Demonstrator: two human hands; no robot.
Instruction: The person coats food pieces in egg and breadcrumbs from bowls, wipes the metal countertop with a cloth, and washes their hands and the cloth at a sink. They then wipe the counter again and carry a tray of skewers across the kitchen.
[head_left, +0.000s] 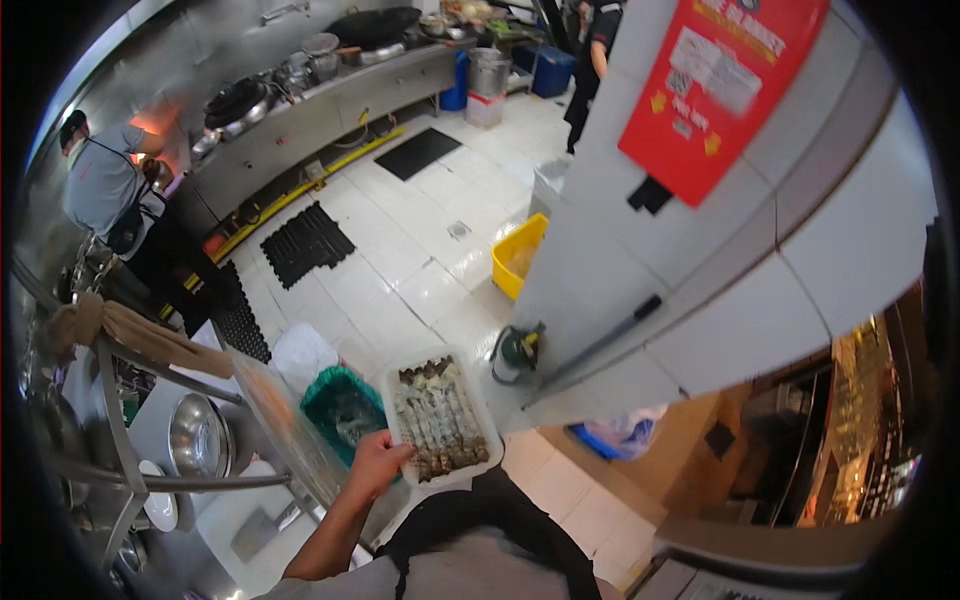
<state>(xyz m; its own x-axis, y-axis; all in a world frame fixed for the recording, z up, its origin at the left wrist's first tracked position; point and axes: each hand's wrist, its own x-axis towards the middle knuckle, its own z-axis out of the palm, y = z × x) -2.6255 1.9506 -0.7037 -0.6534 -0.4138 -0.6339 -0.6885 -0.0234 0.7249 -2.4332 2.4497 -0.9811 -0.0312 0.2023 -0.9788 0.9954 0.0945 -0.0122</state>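
Observation:
My left hand (378, 464) is closed on the near left rim of a white plastic tray (492, 465), fingers mostly hidden beneath it. Rows of grey-brown pieces (440, 420), perhaps raw prawns, lie side by side in the tray. It is held in front of my body, above the floor. A green-lined bin (335, 395) stands just beyond my left hand. My right hand does not show.
Left of me is a metal rack (200, 483) with a cloth (150, 335) and steel bowls (198, 435). A tiled pillar (700, 240) stands at right, a green bottle (520, 348) by its foot. One person (110, 190) works at the stoves; another (597, 60) stands behind the pillar.

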